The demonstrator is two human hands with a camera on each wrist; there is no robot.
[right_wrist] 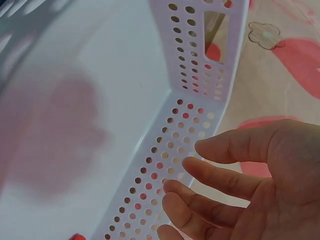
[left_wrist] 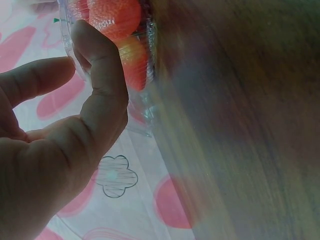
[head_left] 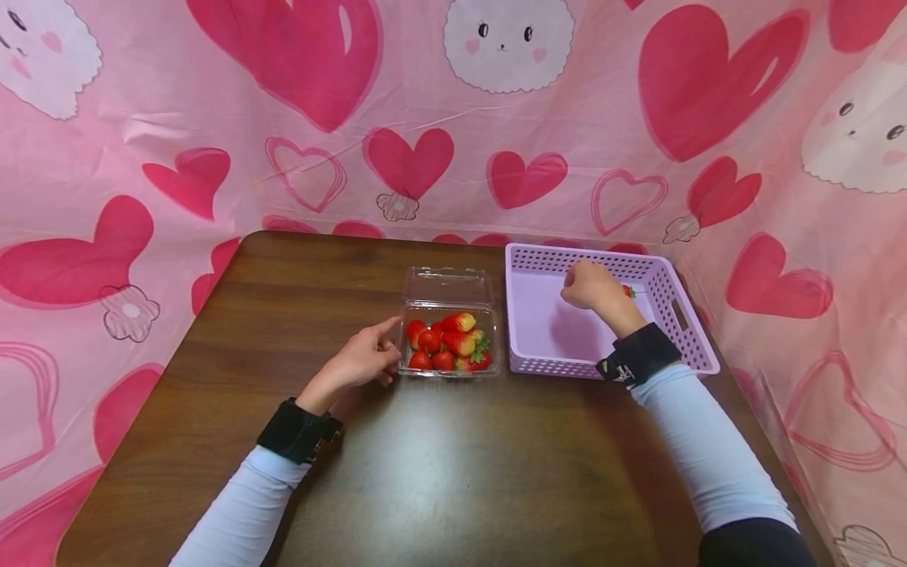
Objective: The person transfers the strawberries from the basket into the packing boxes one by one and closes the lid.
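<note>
In the head view, a clear plastic box (head_left: 401,346) with its lid (head_left: 448,287) tipped back holds several strawberries (head_left: 442,360). My left hand (head_left: 363,356) is at the box's left side, one finger extended to its edge. Up close in the left wrist view, the fingertips (left_wrist: 85,37) lie right at the clear wall. Over the lilac basket (head_left: 560,368) hangs my right hand (head_left: 591,285), and the right wrist view shows its fingers (right_wrist: 220,177) loosely bent with nothing between them. A strawberry (head_left: 628,291) lies in the basket, partly hidden behind that hand.
Box and basket stand side by side on a brown wooden table (head_left: 425,480). The basket has perforated walls and a handle slot (head_left: 679,314) on its right side. A pink heart-patterned cloth (head_left: 319,102) hangs behind and beside the table.
</note>
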